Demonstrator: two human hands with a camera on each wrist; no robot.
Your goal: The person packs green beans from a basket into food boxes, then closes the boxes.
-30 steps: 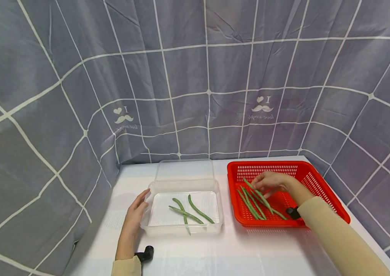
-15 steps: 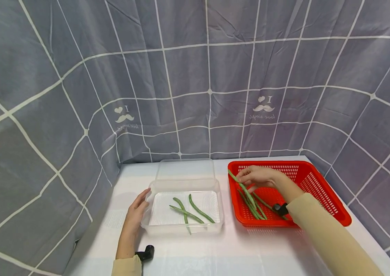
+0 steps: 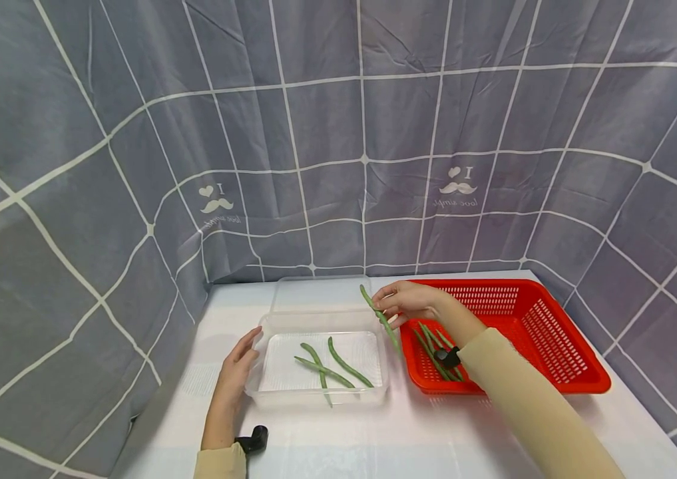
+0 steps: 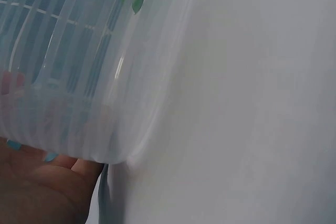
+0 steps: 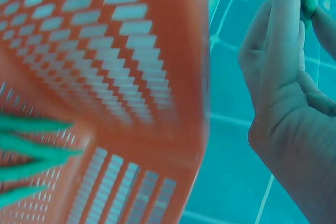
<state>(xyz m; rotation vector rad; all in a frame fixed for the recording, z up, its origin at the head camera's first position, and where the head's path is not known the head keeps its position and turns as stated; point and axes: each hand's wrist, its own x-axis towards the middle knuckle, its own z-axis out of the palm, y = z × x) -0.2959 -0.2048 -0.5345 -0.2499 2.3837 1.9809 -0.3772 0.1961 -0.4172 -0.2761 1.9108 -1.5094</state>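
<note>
Standing here I see the person's right hand (image 3: 403, 304) with its grip closed on a green bean (image 3: 381, 316), pinched between thumb and fingertips, slanting in the space between the clear container (image 3: 290, 398) and the red basket (image 3: 578, 384). The left hand (image 3: 234, 371) grips nothing; its fingers lie fairly straight against the container's left wall. Inside that container are three more beans: two crossed beans (image 3: 324, 371) and, just to their right, a curved bean (image 3: 345, 365). A small cluster of beans (image 3: 432, 356) lies in the left part of the basket, partly hidden by the right forearm. Behind the container a clear lid (image 3: 320, 293) rests flat on the white surface (image 3: 326, 446), with a grey gridded curtain (image 3: 326, 120) beyond.
</note>
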